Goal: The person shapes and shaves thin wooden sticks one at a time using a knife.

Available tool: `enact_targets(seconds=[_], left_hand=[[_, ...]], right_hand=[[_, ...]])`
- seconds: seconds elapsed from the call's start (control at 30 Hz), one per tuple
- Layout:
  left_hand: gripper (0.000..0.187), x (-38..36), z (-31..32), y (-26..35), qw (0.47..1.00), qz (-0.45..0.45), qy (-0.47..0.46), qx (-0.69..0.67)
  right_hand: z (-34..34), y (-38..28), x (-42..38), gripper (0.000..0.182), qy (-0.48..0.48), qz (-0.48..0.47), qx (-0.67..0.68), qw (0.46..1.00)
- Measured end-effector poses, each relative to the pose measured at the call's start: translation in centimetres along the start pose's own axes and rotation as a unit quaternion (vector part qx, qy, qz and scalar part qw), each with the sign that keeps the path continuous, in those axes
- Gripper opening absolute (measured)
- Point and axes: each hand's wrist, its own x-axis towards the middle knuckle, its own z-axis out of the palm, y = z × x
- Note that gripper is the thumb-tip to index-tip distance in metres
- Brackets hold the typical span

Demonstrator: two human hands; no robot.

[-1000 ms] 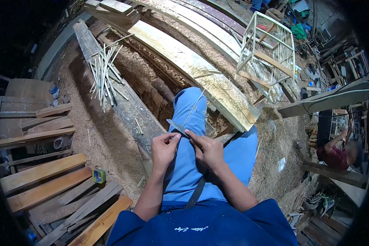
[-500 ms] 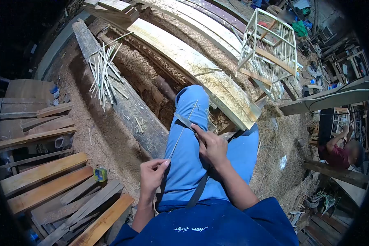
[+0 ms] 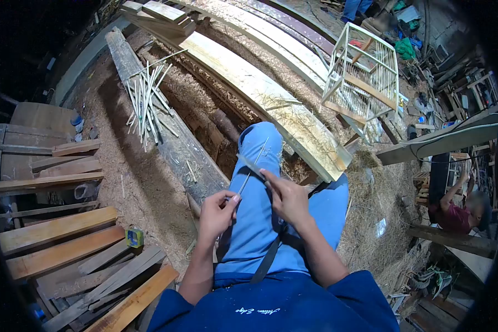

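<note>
Between thumb and fingers, my left hand (image 3: 217,214) pinches the lower end of a thin wooden stick (image 3: 264,147). The stick slants up and away over my raised knee in blue trousers (image 3: 259,139). My right hand (image 3: 289,203) is closed around the handle of a knife (image 3: 250,165), most of the handle being hidden by the fingers. The blade lies across the stick on top of my thigh and seems to touch it. To the left, a loose pile of thin pale sticks (image 3: 144,113) rests on a weathered grey plank (image 3: 185,152).
A long pale beam (image 3: 260,86) strewn with shavings runs past my knee. Beyond it stands a slatted wooden cage (image 3: 365,83). Cut boards (image 3: 61,232) and a yellow-green tape measure (image 3: 134,238) lie at left. At far right is another person (image 3: 458,213).
My left hand has moved up and right along with the stick, closer to the knife. My right hand stays nearly in place, the blade still across the stick.
</note>
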Motion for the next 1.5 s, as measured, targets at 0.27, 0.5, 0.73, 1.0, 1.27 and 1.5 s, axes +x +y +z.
enact_targets(seconds=[0.27,0.5,0.73,1.0,1.27,1.5], left_hand=[[0.016,3.1,0.9,1.8,0.993,-0.052,-0.095,-0.036],[0.015,2.9,1.7,0.6,0.998,-0.033,-0.043,-0.036],[0.014,0.2,0.5,-0.5,0.997,-0.036,-0.038,-0.061],[0.015,-3.3,-0.8,-2.5,0.996,-0.046,0.013,-0.074],[0.023,1.4,1.1,0.4,0.997,-0.008,-0.031,-0.070],[0.020,3.5,2.0,0.7,0.995,-0.026,-0.068,-0.065]], right_hand=[[-1.3,-0.5,-0.9,0.049,-0.087,-0.019,0.044,0.995],[-0.1,-0.5,-1.1,0.045,-0.052,0.001,0.084,0.995],[0.2,-0.2,-0.8,0.041,-0.022,0.028,0.050,0.998],[0.6,0.5,0.0,0.045,-0.011,0.052,-0.016,0.998],[-0.5,-0.5,0.5,0.038,-0.047,0.015,0.057,0.997],[0.2,-0.4,-0.2,0.038,-0.017,0.007,0.077,0.997]])
